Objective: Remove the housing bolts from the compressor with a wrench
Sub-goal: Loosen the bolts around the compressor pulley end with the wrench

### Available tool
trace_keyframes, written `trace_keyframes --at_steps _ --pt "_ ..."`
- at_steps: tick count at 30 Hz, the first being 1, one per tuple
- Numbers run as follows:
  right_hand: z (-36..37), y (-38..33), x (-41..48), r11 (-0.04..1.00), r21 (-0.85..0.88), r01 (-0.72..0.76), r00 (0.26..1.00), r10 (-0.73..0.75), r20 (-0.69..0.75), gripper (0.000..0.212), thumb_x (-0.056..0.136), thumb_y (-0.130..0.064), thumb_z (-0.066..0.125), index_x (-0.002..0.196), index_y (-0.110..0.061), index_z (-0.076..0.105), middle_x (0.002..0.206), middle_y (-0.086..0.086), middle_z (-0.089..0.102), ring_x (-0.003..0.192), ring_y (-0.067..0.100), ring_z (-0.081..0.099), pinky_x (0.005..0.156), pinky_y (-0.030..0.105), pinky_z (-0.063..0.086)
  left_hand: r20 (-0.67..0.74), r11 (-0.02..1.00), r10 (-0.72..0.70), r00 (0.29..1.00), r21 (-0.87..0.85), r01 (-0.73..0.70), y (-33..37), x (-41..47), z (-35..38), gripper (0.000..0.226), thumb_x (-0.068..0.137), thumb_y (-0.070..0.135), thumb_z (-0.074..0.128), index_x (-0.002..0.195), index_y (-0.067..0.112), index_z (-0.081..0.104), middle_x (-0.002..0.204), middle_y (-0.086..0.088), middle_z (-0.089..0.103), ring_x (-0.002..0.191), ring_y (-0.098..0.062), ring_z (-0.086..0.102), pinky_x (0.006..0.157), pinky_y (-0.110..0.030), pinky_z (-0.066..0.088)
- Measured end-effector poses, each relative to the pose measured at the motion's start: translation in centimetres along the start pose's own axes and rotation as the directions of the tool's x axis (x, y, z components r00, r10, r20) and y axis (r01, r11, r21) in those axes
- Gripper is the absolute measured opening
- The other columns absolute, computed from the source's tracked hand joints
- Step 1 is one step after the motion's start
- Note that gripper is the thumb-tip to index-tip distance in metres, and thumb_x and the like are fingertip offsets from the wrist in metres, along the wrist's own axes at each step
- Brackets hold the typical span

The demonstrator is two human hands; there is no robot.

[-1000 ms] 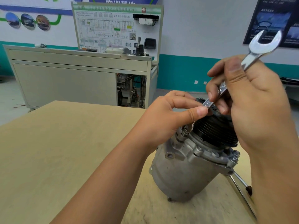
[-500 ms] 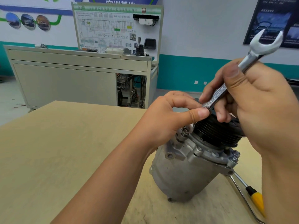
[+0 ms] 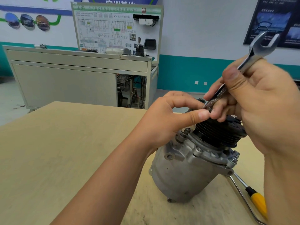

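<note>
While tight on flat chrome wrench (image 3: 255,51), left fingers (image 3: 194,116), right fingers (image 3: 233,80), above ribbed pulley (image 3: 217,132).

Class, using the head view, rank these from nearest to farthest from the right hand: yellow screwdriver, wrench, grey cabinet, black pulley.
1. wrench, gripped in the right hand.
2. black pulley, just under its fingers.
3. yellow screwdriver, on the table, lower right.
4. grey cabinet, beyond the table, left.

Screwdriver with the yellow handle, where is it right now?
In the head view the screwdriver lies at lower right on the table, just right of the compressor, shaft pointing toward it.
</note>
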State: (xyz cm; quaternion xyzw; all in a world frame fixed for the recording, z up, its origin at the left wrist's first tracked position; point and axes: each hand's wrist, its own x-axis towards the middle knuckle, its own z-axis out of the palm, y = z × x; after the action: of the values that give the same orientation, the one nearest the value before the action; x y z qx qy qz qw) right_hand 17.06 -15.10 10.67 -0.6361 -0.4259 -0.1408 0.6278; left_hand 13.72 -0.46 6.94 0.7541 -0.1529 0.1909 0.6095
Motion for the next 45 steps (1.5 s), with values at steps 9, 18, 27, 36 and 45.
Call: trace_keyframes --at_steps 9,18,27,36,45 --pt "1.1 0.5 0.2 0.998 -0.061 0.009 1.000 -0.011 -0.022 0.013 0.091 -0.034 0.040 0.082 -0.026 0.047 0.064 0.001 0.064 0.049 0.015 0.052 0.052 0.027 0.043 0.026 0.999 -0.027 0.999 -0.022 0.028 0.0 0.0 -0.6 0.014 0.068 0.036 0.077 0.082 0.032 0.076 0.106 0.011 0.056 0.104 0.002 0.056 0.102 -0.033 0.043" --pt "0.5 0.6 0.3 0.996 -0.081 0.030 0.990 -0.041 -0.136 0.017 0.093 -0.035 0.041 0.079 -0.027 0.046 0.060 -0.001 0.063 0.040 0.013 0.048 0.042 0.019 0.039 0.072 0.999 -0.031 0.997 -0.011 0.032 -0.3 0.0 -0.2 0.014 0.087 0.019 0.064 0.095 0.023 0.075 0.118 0.008 0.057 0.116 0.000 0.052 0.109 -0.039 0.038" --pt "0.4 0.8 0.4 0.998 -0.061 -0.018 0.985 0.008 -0.173 0.018 0.091 -0.037 0.045 0.078 -0.025 0.046 0.062 0.002 0.067 0.039 0.017 0.051 0.040 0.020 0.039 0.118 0.999 -0.043 0.992 0.000 0.043 -0.3 0.0 -0.6 0.021 0.093 0.018 0.057 0.105 0.017 0.074 0.133 0.010 0.052 0.125 0.004 0.045 0.108 -0.032 0.038" --pt "0.2 1.3 0.2 0.997 -0.043 -0.070 0.965 0.057 -0.257 0.025 0.100 -0.027 0.045 0.076 -0.019 0.044 0.062 0.003 0.068 0.036 0.014 0.053 0.036 0.019 0.037 0.095 1.000 -0.026 0.995 0.013 0.024 -0.4 0.0 -0.4 0.020 0.093 0.021 0.057 0.101 0.018 0.075 0.135 0.010 0.052 0.128 0.003 0.043 0.112 -0.042 0.034" --pt "0.0 1.1 0.2 0.992 -0.023 -0.124 0.965 0.115 -0.237 0.024 0.102 -0.023 0.040 0.079 -0.017 0.045 0.062 0.003 0.068 0.037 0.015 0.054 0.036 0.020 0.039 0.090 0.999 -0.018 0.996 0.043 0.014 -0.6 0.0 -0.4 0.020 0.093 0.022 0.059 0.106 0.019 0.074 0.135 0.013 0.052 0.126 0.006 0.043 0.113 -0.042 0.032"
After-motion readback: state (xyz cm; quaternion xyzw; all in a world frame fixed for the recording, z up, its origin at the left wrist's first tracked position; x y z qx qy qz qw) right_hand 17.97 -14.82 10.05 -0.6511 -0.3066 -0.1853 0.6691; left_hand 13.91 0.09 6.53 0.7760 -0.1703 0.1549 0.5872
